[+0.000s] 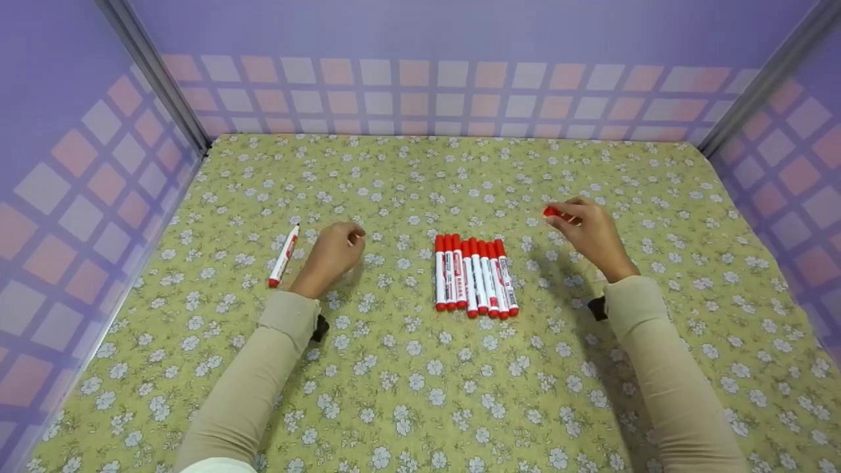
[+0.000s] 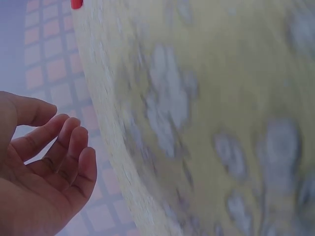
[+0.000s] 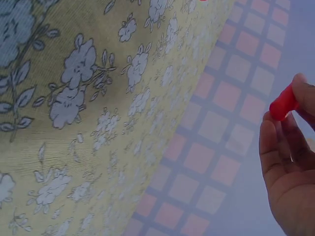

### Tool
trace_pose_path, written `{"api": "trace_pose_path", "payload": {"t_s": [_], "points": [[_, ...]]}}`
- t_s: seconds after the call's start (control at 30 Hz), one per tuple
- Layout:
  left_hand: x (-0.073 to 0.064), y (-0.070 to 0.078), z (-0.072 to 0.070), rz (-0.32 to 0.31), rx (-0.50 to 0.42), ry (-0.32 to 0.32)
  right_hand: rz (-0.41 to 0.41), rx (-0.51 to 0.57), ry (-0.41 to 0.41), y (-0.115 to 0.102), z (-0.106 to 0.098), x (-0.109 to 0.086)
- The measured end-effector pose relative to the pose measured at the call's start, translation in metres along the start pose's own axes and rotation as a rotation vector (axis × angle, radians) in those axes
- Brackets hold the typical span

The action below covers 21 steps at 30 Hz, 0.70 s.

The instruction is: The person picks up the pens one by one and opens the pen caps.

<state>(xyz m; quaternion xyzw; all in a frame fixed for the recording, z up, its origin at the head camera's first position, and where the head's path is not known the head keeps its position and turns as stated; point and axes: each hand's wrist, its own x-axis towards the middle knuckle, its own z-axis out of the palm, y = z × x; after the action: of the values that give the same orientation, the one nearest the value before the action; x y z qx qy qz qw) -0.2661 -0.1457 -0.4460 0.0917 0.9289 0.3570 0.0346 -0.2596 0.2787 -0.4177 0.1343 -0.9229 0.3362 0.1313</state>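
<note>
Between thumb and fingers, my right hand [image 1: 588,230] pinches a red marker cap [image 1: 550,211], held above the cloth right of a row of markers. The cap [image 3: 283,104] also shows in the right wrist view. My left hand [image 1: 334,255] hovers with loosely curled fingers and nothing in it; the left wrist view shows its bare palm [image 2: 44,182]. Just left of that hand lies an uncapped white marker [image 1: 284,256], its dark tip pointing away from me. Several capped white markers [image 1: 476,279] with red caps lie side by side in the middle, some set slightly nearer me.
A yellow-green flowered cloth [image 1: 407,387] covers the table. Purple walls with pink and white squares [image 1: 414,98] stand at the back and both sides, with grey metal posts [image 1: 158,75] at the back corners.
</note>
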Motion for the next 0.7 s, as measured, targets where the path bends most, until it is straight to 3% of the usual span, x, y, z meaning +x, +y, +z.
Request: {"api": "trace_pose_path", "payload": {"t_s": [0.4, 0.7], "points": [[-0.010, 0.021, 0.028, 0.040, -0.047, -0.125, 0.142, 0.034, 0.034, 0.027, -0.012, -0.004], [-0.012, 0.038, 0.042, 0.031, -0.019, -0.189, 0.289, 0.071, 0.014, 0.051, -0.021, -0.012]]}}
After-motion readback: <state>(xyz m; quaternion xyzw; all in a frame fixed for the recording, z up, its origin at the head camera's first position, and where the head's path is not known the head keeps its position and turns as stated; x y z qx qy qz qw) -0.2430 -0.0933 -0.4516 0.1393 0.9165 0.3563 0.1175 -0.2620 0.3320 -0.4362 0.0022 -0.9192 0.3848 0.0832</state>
